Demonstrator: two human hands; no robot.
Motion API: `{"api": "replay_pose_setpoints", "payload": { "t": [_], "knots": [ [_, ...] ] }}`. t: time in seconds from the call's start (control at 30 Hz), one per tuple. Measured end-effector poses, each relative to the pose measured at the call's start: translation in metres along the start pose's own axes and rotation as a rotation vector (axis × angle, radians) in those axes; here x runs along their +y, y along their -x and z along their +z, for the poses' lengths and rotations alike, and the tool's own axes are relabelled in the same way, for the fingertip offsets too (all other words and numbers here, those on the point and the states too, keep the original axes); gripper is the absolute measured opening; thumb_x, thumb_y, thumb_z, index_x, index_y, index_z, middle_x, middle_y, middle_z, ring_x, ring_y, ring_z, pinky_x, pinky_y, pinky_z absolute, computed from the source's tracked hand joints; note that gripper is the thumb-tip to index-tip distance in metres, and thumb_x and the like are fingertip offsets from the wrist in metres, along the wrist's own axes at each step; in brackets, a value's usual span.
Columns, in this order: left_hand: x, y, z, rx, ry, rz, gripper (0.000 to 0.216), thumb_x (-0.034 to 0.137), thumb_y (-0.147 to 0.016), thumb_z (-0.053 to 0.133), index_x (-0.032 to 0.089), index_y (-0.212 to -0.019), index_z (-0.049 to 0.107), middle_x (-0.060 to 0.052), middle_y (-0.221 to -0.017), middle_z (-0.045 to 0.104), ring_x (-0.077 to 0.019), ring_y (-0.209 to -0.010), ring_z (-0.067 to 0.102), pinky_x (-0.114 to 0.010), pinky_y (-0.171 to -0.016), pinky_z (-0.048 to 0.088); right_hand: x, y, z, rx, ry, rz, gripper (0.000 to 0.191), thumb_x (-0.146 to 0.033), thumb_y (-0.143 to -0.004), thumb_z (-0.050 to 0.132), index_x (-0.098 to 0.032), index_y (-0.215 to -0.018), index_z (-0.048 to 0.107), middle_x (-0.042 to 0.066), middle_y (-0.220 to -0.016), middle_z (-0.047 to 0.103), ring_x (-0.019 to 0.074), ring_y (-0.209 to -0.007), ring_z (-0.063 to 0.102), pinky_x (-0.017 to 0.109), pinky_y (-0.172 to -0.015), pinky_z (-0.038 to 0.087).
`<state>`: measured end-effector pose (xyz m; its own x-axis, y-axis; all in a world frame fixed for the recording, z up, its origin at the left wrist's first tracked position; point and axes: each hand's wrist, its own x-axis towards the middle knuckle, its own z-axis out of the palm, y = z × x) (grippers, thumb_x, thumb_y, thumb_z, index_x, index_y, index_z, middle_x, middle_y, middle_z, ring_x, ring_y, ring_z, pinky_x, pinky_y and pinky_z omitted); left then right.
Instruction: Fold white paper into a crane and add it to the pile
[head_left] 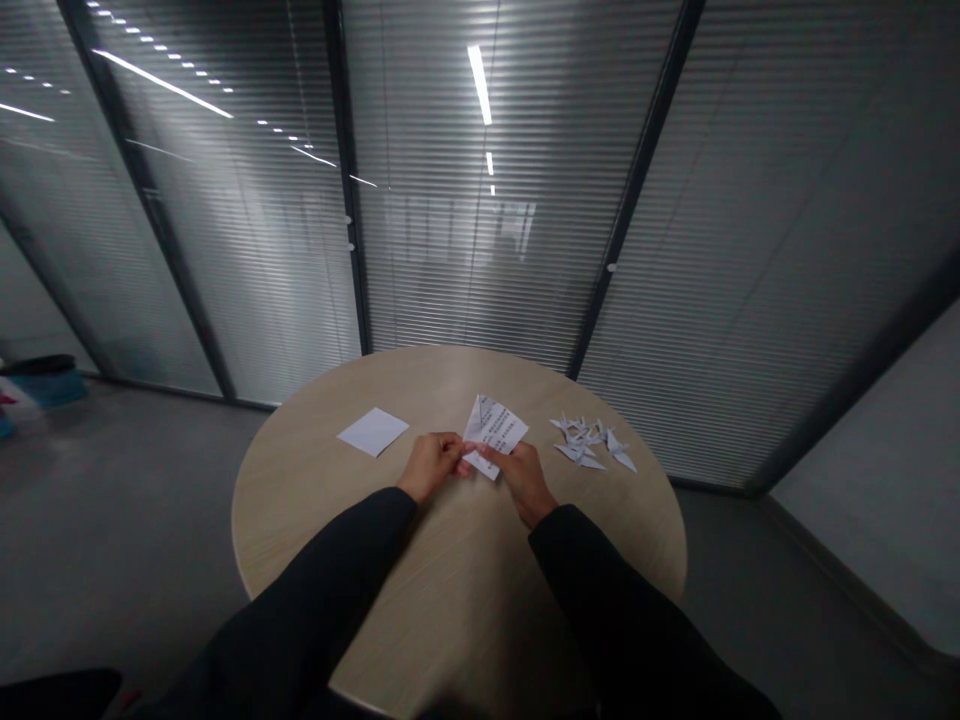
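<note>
A partly folded sheet of printed white paper (495,428) lies on the round wooden table (360,520) just beyond my hands. My left hand (430,464) pinches its near left corner, fingers curled together. My right hand (520,476) presses and grips the paper's near edge from the right, fingers closed on it. Both arms wear black sleeves.
A flat white square of paper (373,431) lies left of my hands. Several small folded paper cranes (590,443) sit in a cluster to the right. Glass walls with blinds (465,200) stand behind the table, and grey floor surrounds it.
</note>
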<state>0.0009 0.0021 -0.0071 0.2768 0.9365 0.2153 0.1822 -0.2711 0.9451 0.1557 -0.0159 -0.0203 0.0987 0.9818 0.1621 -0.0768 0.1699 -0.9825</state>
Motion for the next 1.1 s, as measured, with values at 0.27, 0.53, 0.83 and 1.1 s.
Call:
{"api": "replay_pose_setpoints", "payload": {
  "t": [0.27, 0.53, 0.83, 1.1],
  "knots": [
    [0.001, 0.002, -0.003, -0.039, -0.136, 0.125, 0.039, 0.052, -0.083, 0.049, 0.017, -0.07, 0.061, -0.002, -0.057, 0.063, -0.0153, -0.054, 0.058, -0.025, -0.057, 0.042, -0.002, 0.0, 0.0, 0.008, -0.009, 0.033, 0.036, -0.037, -0.056, 0.079, -0.014, -0.082, 0.072, 0.009, -0.086, 0.075, 0.0249, -0.076, 0.069, 0.036, -0.071, 0.052],
    [0.0, 0.003, 0.002, 0.222, -0.309, 0.22, 0.035, 0.044, -0.089, 0.041, 0.02, -0.072, 0.059, -0.001, -0.058, 0.058, -0.0154, -0.055, 0.051, -0.025, -0.056, 0.033, -0.002, 0.007, 0.007, -0.099, -0.063, 0.076, 0.038, -0.035, -0.058, 0.079, -0.016, -0.091, 0.073, 0.007, -0.094, 0.074, 0.0258, -0.088, 0.069, 0.037, -0.08, 0.052],
    [0.004, 0.006, 0.004, 0.279, -0.242, 0.245, 0.033, 0.042, -0.088, 0.043, 0.02, -0.066, 0.055, 0.001, -0.058, 0.054, -0.0138, -0.056, 0.047, -0.024, -0.058, 0.033, -0.002, 0.007, 0.011, -0.115, -0.091, 0.07, 0.043, -0.037, -0.058, 0.079, -0.016, -0.095, 0.071, 0.007, -0.1, 0.073, 0.0271, -0.095, 0.067, 0.039, -0.085, 0.051],
    [0.004, 0.004, 0.0, 0.297, -0.139, 0.245, 0.036, 0.046, -0.089, 0.041, 0.018, -0.072, 0.057, 0.001, -0.062, 0.055, -0.0134, -0.059, 0.048, -0.024, -0.055, 0.034, -0.009, 0.012, 0.012, -0.178, -0.073, 0.093, 0.039, -0.033, -0.056, 0.081, -0.017, -0.09, 0.072, 0.007, -0.096, 0.074, 0.026, -0.088, 0.069, 0.039, -0.082, 0.052]
  ]
}}
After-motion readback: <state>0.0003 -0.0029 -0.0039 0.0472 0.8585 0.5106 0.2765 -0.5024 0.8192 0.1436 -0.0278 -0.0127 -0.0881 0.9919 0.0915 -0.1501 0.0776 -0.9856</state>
